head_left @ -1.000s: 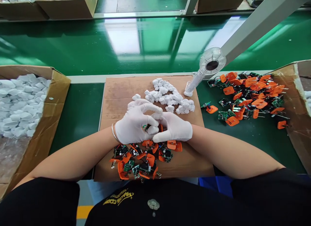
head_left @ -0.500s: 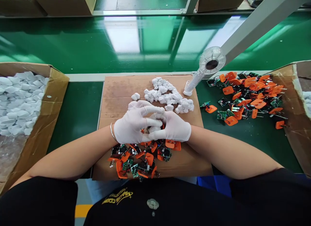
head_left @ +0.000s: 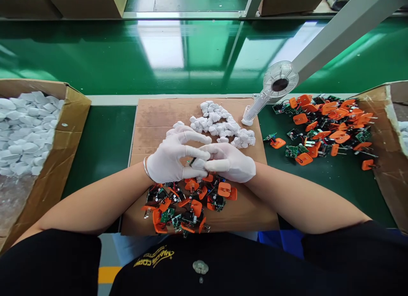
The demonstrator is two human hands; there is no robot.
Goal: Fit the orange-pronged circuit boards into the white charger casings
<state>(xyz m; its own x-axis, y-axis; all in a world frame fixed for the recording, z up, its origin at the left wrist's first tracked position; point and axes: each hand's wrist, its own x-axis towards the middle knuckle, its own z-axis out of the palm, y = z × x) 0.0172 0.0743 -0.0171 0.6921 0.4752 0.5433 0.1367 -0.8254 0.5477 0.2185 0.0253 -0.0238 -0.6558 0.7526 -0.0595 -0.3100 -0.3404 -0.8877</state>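
In the head view, the gloved left hand (head_left: pixel 174 156) and right hand (head_left: pixel 231 163) meet over the cardboard sheet (head_left: pixel 255 207), their fingers grasping a small white piece (head_left: pixel 199 163) between them. Something dark and green shows beside it, mostly hidden; I cannot tell how the two fit together. A light pinch, with the left fingers steadying and the right thumb pressing squarely, would suit such small work; any wires want to lie free of the edges. The orange parts with circuit boards (head_left: pixel 196 207) lie tangled just below, so a little lift avoids snagging them.

Beyond the hands, white pieces (head_left: pixel 219 122) lie heaped near a clear handheld fan (head_left: pixel 280 78). The sheet covers part of the green desk (head_left: pixel 105 134), with a carton of white shells (head_left: pixel 73 117) at left and another orange-and-green heap (head_left: pixel 339 136) at right. A grey post (head_left: pixel 344 37) slants above glossy green.
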